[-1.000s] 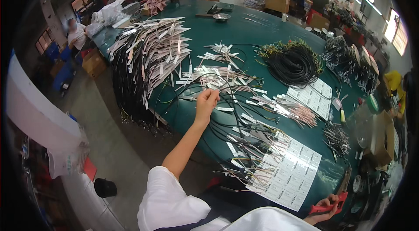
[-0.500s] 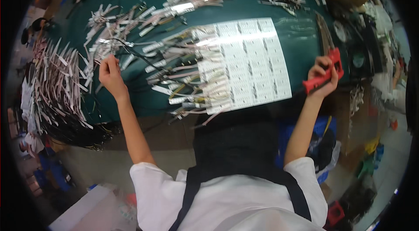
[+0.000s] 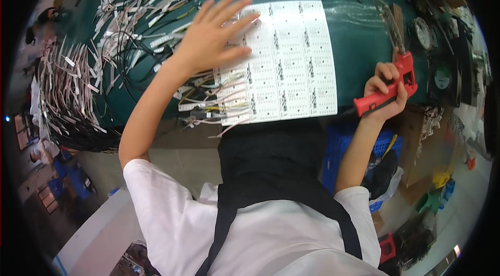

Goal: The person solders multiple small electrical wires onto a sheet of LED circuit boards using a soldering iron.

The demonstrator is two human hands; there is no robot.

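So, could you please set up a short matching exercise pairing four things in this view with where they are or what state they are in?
Things:
1. left hand
2. right hand
3. sheet of labels
4. blue crate

Places or states:
A. closed around the red tool
B. below the table edge, beside the right forearm
C. spread open, fingers over the sheet's left part
D. lying flat on the green table, near its front edge

Pairs: 1-C, 2-A, 3-D, 4-B
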